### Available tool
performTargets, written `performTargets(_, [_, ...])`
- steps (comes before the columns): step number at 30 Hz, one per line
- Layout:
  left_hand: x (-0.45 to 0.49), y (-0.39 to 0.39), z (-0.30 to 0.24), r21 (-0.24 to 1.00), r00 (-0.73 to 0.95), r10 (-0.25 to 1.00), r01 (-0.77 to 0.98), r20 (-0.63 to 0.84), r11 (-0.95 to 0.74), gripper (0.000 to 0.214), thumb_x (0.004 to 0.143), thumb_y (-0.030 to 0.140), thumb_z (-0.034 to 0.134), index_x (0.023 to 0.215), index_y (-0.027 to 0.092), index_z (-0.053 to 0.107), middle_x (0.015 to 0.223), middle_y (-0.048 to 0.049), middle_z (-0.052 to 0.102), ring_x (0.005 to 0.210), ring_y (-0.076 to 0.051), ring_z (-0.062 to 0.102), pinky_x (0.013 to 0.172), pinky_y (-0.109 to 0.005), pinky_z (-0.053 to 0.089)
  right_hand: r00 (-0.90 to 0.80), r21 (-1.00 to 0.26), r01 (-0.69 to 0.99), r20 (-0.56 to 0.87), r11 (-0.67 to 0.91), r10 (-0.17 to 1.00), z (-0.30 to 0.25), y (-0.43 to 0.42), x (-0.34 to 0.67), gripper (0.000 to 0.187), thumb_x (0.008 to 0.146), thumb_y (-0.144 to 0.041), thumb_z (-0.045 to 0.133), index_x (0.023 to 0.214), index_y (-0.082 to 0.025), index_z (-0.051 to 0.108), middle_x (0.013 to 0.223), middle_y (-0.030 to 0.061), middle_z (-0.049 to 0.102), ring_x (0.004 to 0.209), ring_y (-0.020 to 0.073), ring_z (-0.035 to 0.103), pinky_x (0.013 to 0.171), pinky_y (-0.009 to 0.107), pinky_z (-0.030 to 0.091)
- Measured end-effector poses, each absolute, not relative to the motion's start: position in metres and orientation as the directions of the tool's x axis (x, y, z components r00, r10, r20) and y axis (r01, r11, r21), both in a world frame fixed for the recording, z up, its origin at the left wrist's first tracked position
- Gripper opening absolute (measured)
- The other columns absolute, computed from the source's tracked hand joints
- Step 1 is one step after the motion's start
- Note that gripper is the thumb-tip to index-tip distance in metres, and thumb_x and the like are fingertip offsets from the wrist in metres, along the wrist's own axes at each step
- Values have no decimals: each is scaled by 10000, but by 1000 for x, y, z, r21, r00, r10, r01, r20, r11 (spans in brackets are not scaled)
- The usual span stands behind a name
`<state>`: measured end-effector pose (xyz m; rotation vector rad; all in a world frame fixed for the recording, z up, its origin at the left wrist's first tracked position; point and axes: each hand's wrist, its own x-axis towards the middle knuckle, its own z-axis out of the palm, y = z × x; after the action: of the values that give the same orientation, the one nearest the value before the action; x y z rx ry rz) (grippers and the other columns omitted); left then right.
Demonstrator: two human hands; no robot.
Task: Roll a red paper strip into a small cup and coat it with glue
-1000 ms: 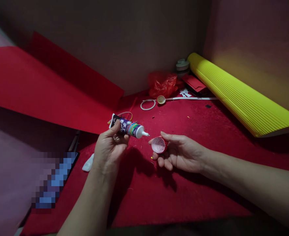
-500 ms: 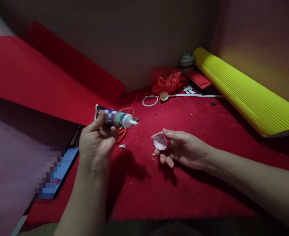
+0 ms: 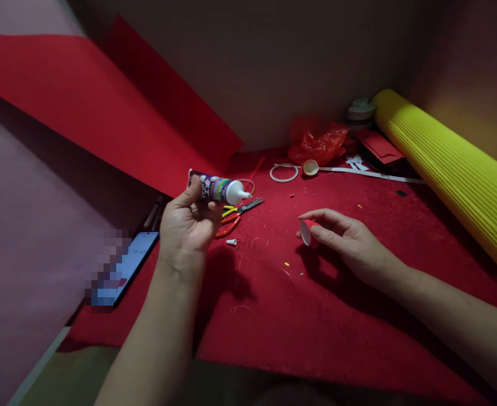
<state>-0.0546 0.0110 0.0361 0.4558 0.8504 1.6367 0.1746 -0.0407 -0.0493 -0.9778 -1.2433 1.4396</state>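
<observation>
My left hand is closed around a glue tube with a rainbow-striped label. Its white nozzle points right and stands uncapped. In the fingertips of my right hand is a small red ridged paper cup with a pale inside, tipped so its mouth faces left, just above the red cloth. A small white cap lies on the cloth below the tube. Behind my left fingers, scissors with red and yellow handles are partly hidden.
A yellow corrugated roll lies at right. Behind are a red plastic bag, a pale ring, a small round piece and a white strip. A red sheet leans at left above a phone.
My right hand has turned over, tilting the red cup's mouth from facing me to facing left. The view has shifted left. The glue tube stays in my left hand.
</observation>
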Motion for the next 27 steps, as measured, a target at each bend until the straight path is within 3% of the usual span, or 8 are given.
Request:
performTargets(4, [-53,11,36,615,-149,958,-787,-244,34,112,830,83,591,737,144,598,612,1,617,521,-75,599,360,-103,398,-198,-998,-49,52,43,979,-53,-38,176,354,799,-424,671,1065,-213,570,957,37,643,838,177,645,758,312,491])
performTargets(8, [-55,10,37,518,-8,938,-836,-346,184,189,895,140,512,720,132,584,598,-27,616,512,-95,598,343,-110,404,-221,-992,50,104,118,970,-58,-36,177,360,824,-433,645,1098,-216,560,1044,59,631,916,189,619,805,330,485])
performTargets(19, [-53,4,38,495,123,918,-811,-377,312,255,938,198,413,756,110,568,638,-67,594,534,-114,592,400,-150,481,-231,-992,-2,127,130,965,-57,-33,173,327,750,-390,707,912,-191,504,845,36,587,681,140,527,629,301,456])
performTargets(27, [-54,4,37,512,111,924,-805,-366,299,183,909,174,477,793,98,597,649,-58,589,559,-114,596,449,-170,511,-248,-996,-24,93,89,964,-57,-32,173,338,713,-372,721,876,-189,489,851,46,597,709,151,547,628,301,467])
